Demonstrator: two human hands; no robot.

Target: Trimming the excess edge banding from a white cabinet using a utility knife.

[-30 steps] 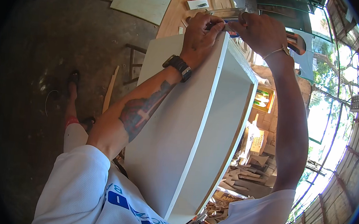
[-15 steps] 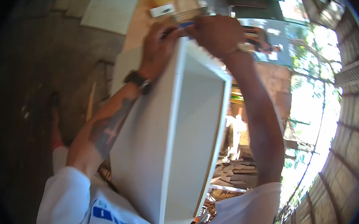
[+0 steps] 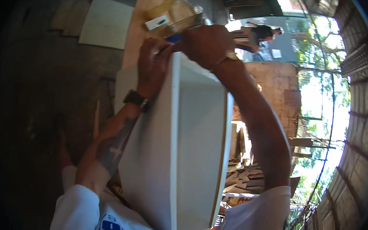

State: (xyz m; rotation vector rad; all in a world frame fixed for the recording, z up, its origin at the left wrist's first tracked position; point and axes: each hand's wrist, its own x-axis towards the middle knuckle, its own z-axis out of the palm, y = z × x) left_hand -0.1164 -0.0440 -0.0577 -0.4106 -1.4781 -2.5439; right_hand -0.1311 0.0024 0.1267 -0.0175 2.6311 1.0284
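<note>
A long white box-shaped cabinet carcass (image 3: 150, 142) runs away from my body, its hollow side (image 3: 199, 146) facing right. At its far end my hands meet over the corner of the front edge. My left hand (image 3: 153, 63), with a dark wristwatch (image 3: 136, 99), has thumb and fingers pinched together; what they hold, if anything, is too small to make out. My right hand (image 3: 207, 47) is closed just right of it, back of the hand toward me, hiding whatever is in its grip. A small blue thing (image 3: 173, 38) shows just beyond the fingers.
Beyond the hands, a brown wooden surface (image 3: 133, 46) carries a yellowish clear package (image 3: 163, 7) and a small white box (image 3: 157, 23). Pale panels (image 3: 106, 22) lie at far left. Wood scraps (image 3: 244, 179) are heaped right of the cabinet. A person (image 3: 262, 32) is in the background.
My view has shifted, so the cabinet's far end and both hands sit lower and slightly further left. The hands stay together at the same corner, still closed.
</note>
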